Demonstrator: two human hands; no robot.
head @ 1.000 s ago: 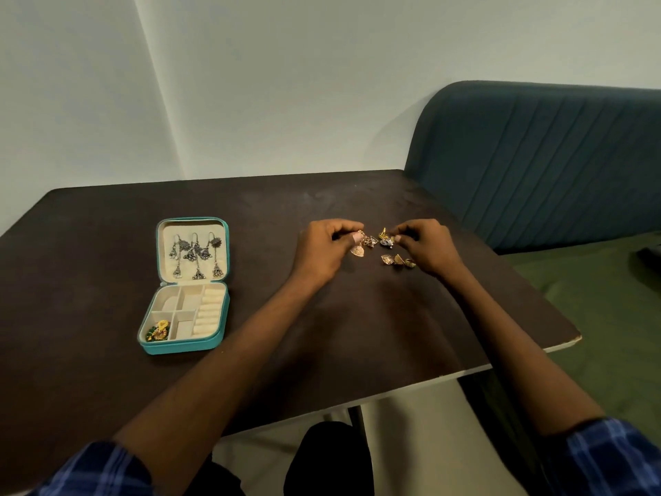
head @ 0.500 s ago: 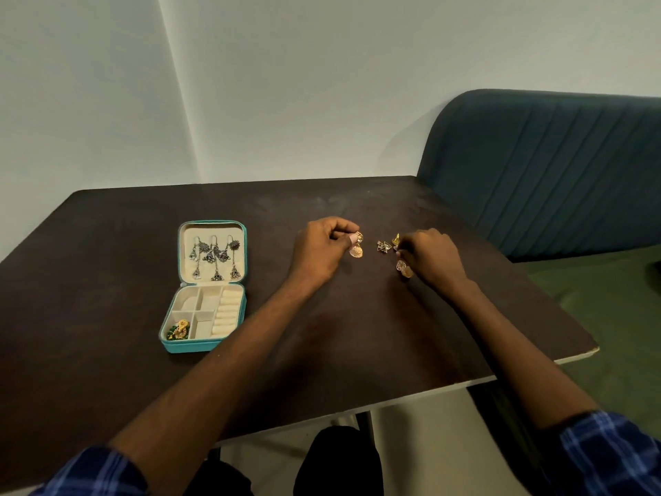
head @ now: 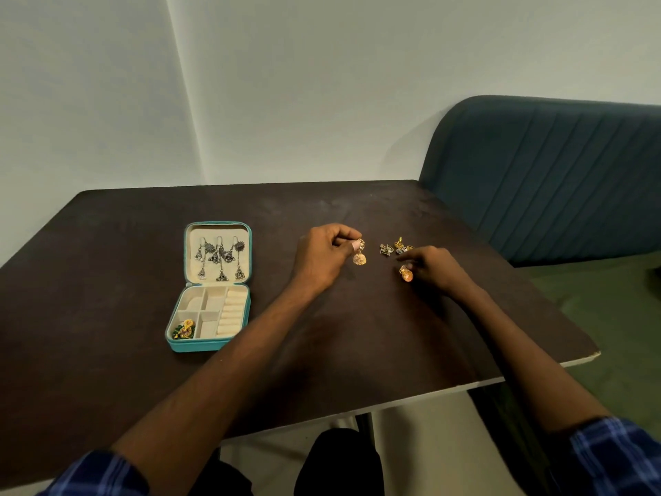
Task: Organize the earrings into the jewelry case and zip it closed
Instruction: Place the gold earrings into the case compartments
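Observation:
A teal jewelry case (head: 211, 343) lies open on the left of the dark table (head: 107, 370). Silver drop earrings (head: 221, 257) hang in its lid, and a gold and green earring (head: 184, 329) sits in the front left compartment. My left hand (head: 323, 257) pinches a gold bell-shaped earring (head: 359, 257), which dangles just above the table. My right hand (head: 431, 266) holds a matching gold earring (head: 406, 273) at its fingertips. A small pile of loose earrings (head: 395, 247) lies on the table between and behind the two hands.
A blue padded bench back (head: 547, 177) stands to the right of the table, with a green seat (head: 615, 316) below it. The table's right edge (head: 536, 370) runs close to my right forearm. Pale walls meet in a corner behind.
Both hands have lifted an earring each from the pile and drawn back from it, the left toward the case side. The pile is smaller. The camera has shifted slightly.

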